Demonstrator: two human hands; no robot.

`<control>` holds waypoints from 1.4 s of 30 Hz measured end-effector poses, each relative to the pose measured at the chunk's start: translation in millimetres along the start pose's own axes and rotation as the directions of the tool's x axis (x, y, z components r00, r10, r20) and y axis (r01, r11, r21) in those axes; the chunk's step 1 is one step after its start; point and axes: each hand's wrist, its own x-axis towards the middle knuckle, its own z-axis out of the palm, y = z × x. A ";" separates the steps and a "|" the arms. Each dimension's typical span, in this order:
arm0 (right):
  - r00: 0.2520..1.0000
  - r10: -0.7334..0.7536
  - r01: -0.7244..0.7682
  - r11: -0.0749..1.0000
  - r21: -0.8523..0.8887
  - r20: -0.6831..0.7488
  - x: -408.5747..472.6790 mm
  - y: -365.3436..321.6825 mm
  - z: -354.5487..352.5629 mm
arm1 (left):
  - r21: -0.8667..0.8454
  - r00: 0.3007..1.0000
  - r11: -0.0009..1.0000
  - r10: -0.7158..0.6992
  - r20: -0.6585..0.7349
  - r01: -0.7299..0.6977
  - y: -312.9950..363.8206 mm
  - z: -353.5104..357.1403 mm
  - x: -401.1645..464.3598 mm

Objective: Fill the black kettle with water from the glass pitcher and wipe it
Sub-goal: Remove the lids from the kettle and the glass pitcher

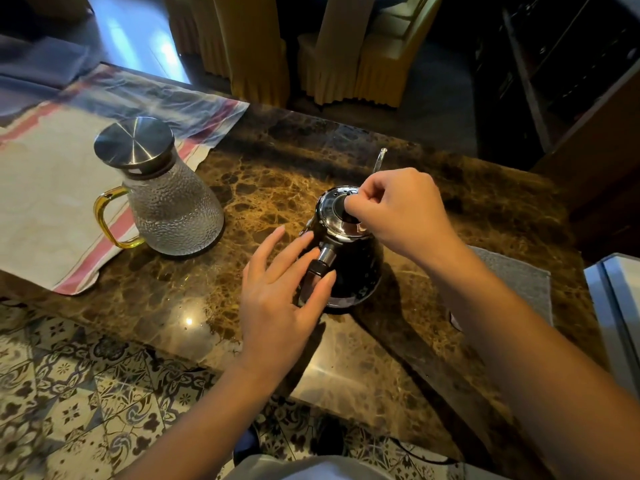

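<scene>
While kettle stands on marble counter, right hand pinches lid knob, fingers curled round it; lid on kettle. Left hand spread, fingers straight, touching kettle handle. Thin spout points away from person. Pitcher, steel lid on, well left of kettle, partly on striped cloth. Grey cloth right of kettle, behind right forearm.

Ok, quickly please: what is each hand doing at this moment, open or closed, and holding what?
Left hand: open, straight fingers touching the kettle handle.
Right hand: closed, fingertips pinching the lid knob on the black kettle.
</scene>
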 end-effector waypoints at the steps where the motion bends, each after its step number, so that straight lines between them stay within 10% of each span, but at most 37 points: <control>1: 1.000 0.010 -0.010 1.000 0.024 0.012 1.7 0.0 -0.1 | 0.009 1.000 1.000 0.009 -0.009 -0.008 0.6 0.2 0.5; 31: 0.950 0.001 -0.119 0.925 0.361 0.311 4.6 20.7 -53.3 | 0.035 1.000 0.999 -0.016 0.025 0.015 -4.8 -14.7 1.7; 42: 0.994 0.014 -0.059 0.895 0.442 0.106 -17.8 25.8 -56.1 | 0.016 0.996 1.000 0.010 0.089 -0.011 -6.5 -19.6 1.3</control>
